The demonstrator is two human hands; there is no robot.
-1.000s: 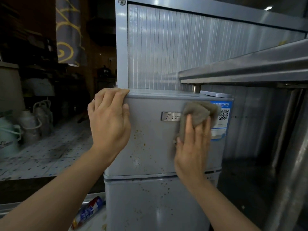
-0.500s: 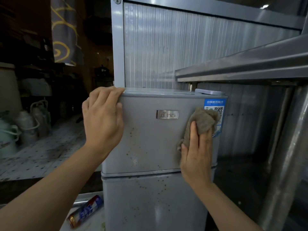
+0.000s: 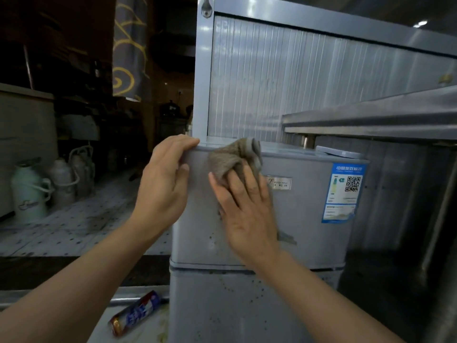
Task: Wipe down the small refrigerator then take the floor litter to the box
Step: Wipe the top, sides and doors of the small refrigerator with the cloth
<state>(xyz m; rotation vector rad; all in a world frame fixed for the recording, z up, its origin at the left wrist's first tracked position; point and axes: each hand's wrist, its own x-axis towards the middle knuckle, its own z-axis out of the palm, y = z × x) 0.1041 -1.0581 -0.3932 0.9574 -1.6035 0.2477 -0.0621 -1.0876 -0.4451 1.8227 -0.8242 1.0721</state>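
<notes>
A small grey refrigerator [image 3: 306, 229] stands in front of me, its two doors speckled with brown spots. My left hand [image 3: 163, 184] grips the top left corner of the upper door, fingers curled over the edge. With straight fingers, my right hand [image 3: 244, 211] presses a crumpled brown cloth [image 3: 232, 157] flat against the upper door, just right of my left hand. A blue energy label [image 3: 343, 191] is stuck at the door's upper right. A red and blue wrapper [image 3: 136, 313] lies low down at the refrigerator's left.
A steel counter edge [image 3: 371, 120] juts out above the refrigerator on the right, with a steel leg [image 3: 437, 231] beside it. A ribbed metal panel [image 3: 272, 82] rises behind. Thermos jugs [image 3: 29, 191] stand on the tiled floor at the left.
My right hand has slid the cloth from the door's right side, near the label, to the upper left, close to my left hand. My left hand kept its hold on the corner.
</notes>
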